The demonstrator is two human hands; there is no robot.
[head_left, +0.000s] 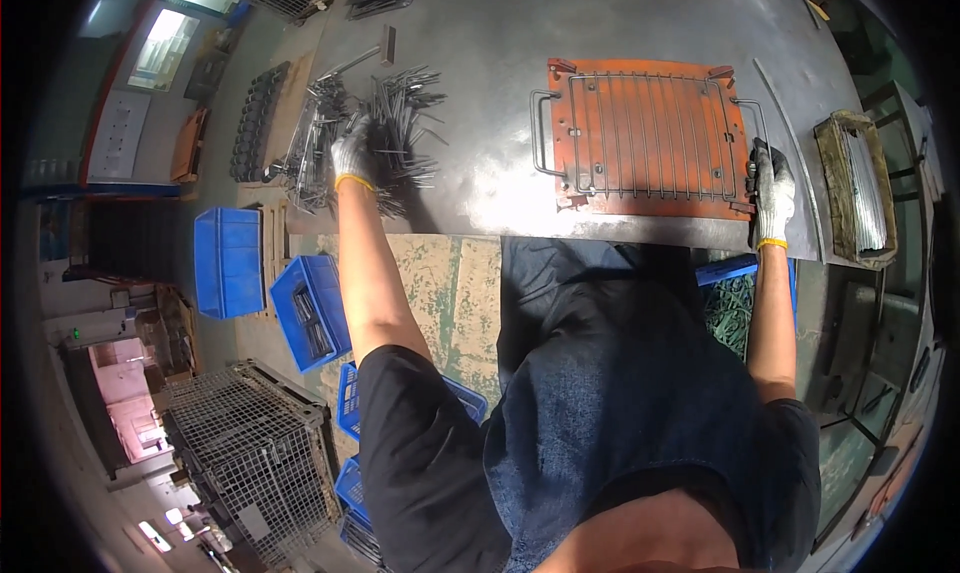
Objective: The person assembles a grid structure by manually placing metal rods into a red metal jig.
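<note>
Left hand (pixel 352 155), white glove with yellow cuff, is stretched out to the upper left of the frame and sits palm-down in the pile of thin metal rods (pixel 395 123). Fingers are curled into the pile; can't tell whether they've closed on a rod or are just resting on top.

The rods lie loose and fanned on the steel table (pixel 480 53), all within one arm's reach. More bent wire pieces (pixel 305 148) are stacked just left of the pile at the table edge.

Right hand (pixel 772 195), same glove, is at the right edge of the orange jig plate (pixel 645 138), centre-right of frame. Fingers are wrapped around a dark handle or clamp (pixel 754 163) at the plate's side, so the grip looks closed on it. Reads as steadying or working the plate while the other hand is in the stock.

A wire rack (pixel 640 133) lies flat on the plate, its parallel bars inside a frame and looped handles overhanging both ends. Stops at the plate corners seem to locate it.

At far right, a wooden tray (pixel 850 188) holds shiny straight rods. Blue crates (pixel 310 313) sit on the floor at lower left beneath the table edge, with a wire-mesh cage (pixel 255 453) below them.
</note>
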